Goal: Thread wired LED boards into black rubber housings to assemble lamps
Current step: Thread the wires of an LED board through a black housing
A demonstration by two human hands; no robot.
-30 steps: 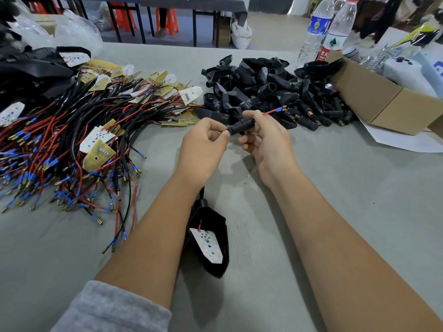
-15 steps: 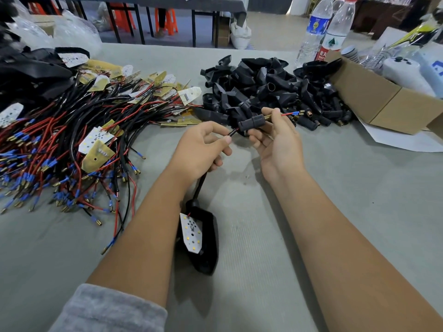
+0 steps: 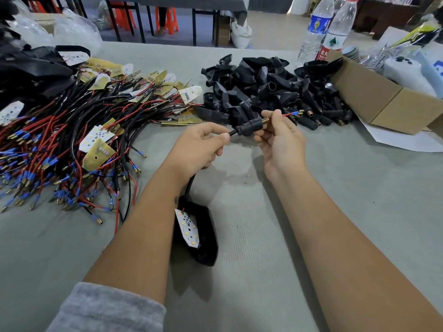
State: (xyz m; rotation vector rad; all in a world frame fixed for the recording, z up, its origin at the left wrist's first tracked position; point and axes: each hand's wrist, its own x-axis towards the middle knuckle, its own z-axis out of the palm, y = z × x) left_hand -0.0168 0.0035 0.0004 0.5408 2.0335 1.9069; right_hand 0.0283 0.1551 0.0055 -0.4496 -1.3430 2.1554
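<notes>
My left hand (image 3: 199,149) pinches a black sheathed cable (image 3: 232,133) just left of a ribbed black rubber stem piece (image 3: 249,127). My right hand (image 3: 279,137) grips that stem; a brass thread and a red wire with a blue-sleeved terminal (image 3: 291,114) stick out past its fingers to the right. The cable runs down under my left wrist to a black rubber housing (image 3: 206,238) lying on the grey table, with a white LED board (image 3: 188,227) tilted at its opening.
A heap of wired LED boards (image 3: 72,140) with red and black leads covers the left of the table. A pile of black rubber housings (image 3: 271,87) lies behind my hands. A cardboard box (image 3: 383,101) and two water bottles (image 3: 326,29) stand at the right.
The stem piece has slid further along the cable to the right and up, exposing brass thread and more red wire. The housing with its board has turned and shifted slightly on the table.
</notes>
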